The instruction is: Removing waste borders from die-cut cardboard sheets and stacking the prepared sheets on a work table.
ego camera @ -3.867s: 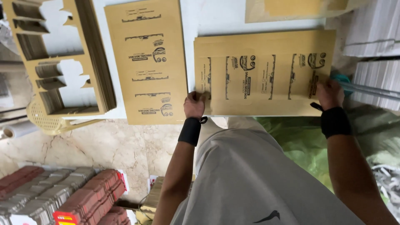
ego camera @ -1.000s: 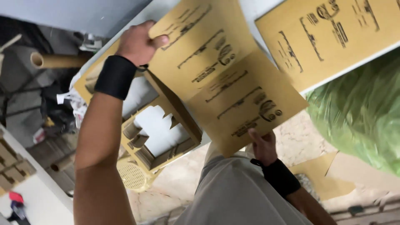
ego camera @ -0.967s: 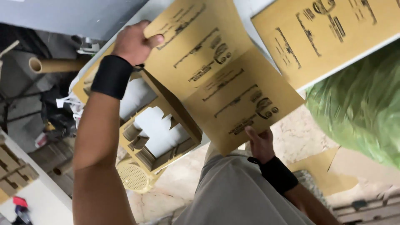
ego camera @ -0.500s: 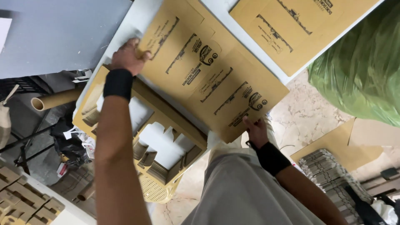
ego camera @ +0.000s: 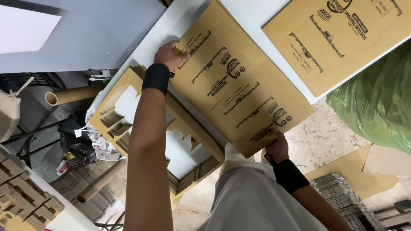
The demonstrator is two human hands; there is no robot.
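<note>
1. The printed cardboard sheet (ego camera: 239, 92) lies flat on the white surface (ego camera: 257, 13), its near end jutting past the edge toward the person. That overhang is what lets a hand get under and around it.

2. The left hand (ego camera: 169, 54) sits at the sheet's far corner, fingers (ego camera: 180, 53) curled over the edge and clamped on the card. With the arm stretched out long, that end stays pinned and square.

3. The right hand (ego camera: 278, 147) is at the sheet's near corner, the overhanging one. Its fingers go under the card where I can't see them; it looks like a pinch on the sheet, though I can't be sure how tight.

4. Holding opposite ends like this keeps a wide, floppy sheet from bowing or skewing.

5. Beyond the sheet, further along the surface, lies a second printed sheet (ego camera: 342, 38), apart from the first and untouched.

6. Below the sheet's left side, a stack of punched-out cardboard frames (ego camera: 141, 128) with ragged white gaps sits under the left forearm, close enough for waste to be dropped straight onto it.

7. Right of the sheet bulges a green plastic bag (ego camera: 376, 107). Left of it, lower down, two cardboard tubes (ego camera: 70, 96) rest among paper scraps, and bundled flat cartons (ego camera: 346, 205) lie on the marble floor by the person's right arm.
</note>
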